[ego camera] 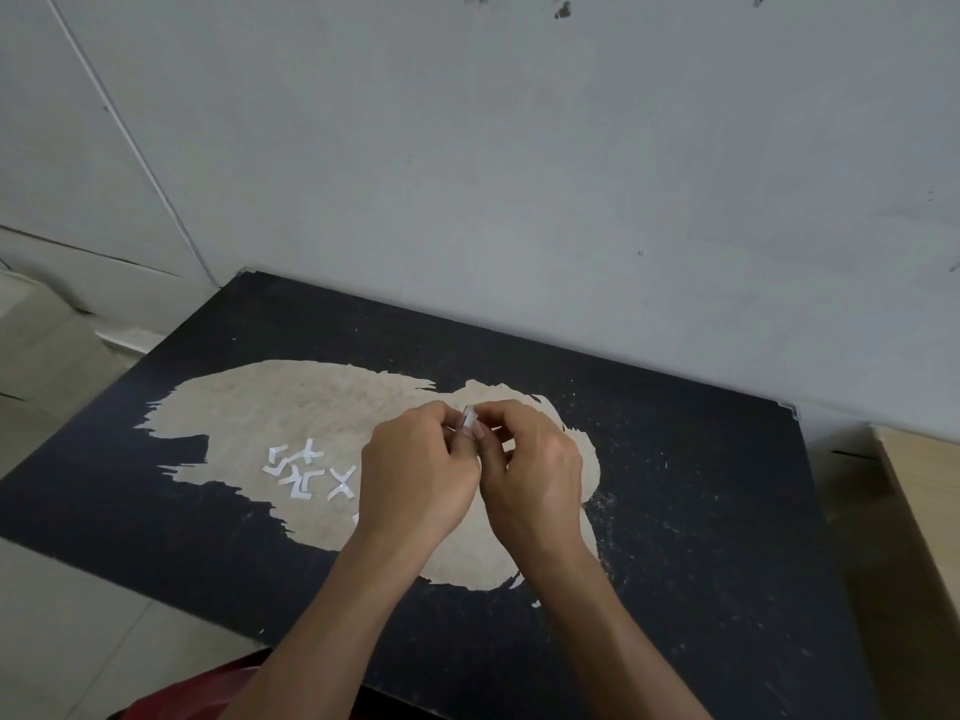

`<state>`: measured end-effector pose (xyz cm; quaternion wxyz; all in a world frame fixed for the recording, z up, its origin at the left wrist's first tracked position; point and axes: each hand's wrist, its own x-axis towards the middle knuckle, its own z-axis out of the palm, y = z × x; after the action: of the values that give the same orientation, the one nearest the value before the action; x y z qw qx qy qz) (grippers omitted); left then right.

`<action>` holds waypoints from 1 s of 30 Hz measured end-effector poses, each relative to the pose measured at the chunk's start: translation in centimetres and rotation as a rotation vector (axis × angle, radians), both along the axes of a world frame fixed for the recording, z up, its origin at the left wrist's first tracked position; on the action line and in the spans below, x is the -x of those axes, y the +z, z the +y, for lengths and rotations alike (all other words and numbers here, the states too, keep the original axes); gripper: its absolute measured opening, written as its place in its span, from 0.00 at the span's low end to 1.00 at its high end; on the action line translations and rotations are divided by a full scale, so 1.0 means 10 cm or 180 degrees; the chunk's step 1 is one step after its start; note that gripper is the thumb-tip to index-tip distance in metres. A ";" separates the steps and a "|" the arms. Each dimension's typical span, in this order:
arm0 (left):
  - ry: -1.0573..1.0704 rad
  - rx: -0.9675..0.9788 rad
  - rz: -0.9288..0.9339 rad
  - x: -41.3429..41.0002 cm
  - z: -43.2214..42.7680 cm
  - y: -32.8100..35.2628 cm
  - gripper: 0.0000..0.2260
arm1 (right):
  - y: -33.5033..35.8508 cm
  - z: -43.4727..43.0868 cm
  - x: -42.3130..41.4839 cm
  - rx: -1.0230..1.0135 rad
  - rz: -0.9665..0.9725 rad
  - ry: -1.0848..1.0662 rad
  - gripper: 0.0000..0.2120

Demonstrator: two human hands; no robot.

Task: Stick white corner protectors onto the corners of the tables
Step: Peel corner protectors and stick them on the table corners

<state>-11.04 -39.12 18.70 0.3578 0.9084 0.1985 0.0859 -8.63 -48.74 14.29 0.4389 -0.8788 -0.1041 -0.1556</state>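
A heap of loose white corner protectors lay on the worn pale patch of the black table. It was left of the hands and well apart from every corner.

The left hand and the right hand met above the middle of the table. Their fingers were curled narrow, and both pinched one small protector at the fingertips. The grip suggested that a backing was being peeled, but the piece was too small to confirm this.

The far left corner showed no protector. At the far right corner a small pale mark was visible, and it could not be told whether this was a fitted protector. The near corners lay outside the view.

On this evidence the task was judged to be at an early stage, with most protectors not yet applied.
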 end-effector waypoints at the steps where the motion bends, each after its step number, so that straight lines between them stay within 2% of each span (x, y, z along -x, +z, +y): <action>1: -0.0017 -0.0016 0.0003 0.00 0.01 0.00 0.09 | 0.01 0.01 0.01 0.0000 0.0032 -0.0009 0.04; 5: -0.0047 -0.0043 -0.0004 0.00 0.02 0.01 0.09 | 0.04 0.02 0.01 -0.0013 0.0074 -0.0070 0.03; 8: -0.0070 -0.0056 -0.0031 -0.01 0.03 0.01 0.10 | 0.03 0.03 0.00 -0.0009 0.0086 -0.0055 0.07; 18: -0.0096 -0.0069 -0.0066 -0.06 0.04 -0.02 0.09 | -0.07 0.03 -0.03 0.0332 -0.0734 -0.0256 0.05; 30: -0.0136 -0.0114 -0.0100 -0.08 0.01 -0.01 0.09 | -0.05 0.00 -0.01 0.0257 -0.0406 -0.0319 0.04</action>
<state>-10.20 -39.05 18.58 0.3463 0.9172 0.1719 0.0960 -8.48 -48.69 13.82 0.3873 -0.8882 -0.0939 -0.2287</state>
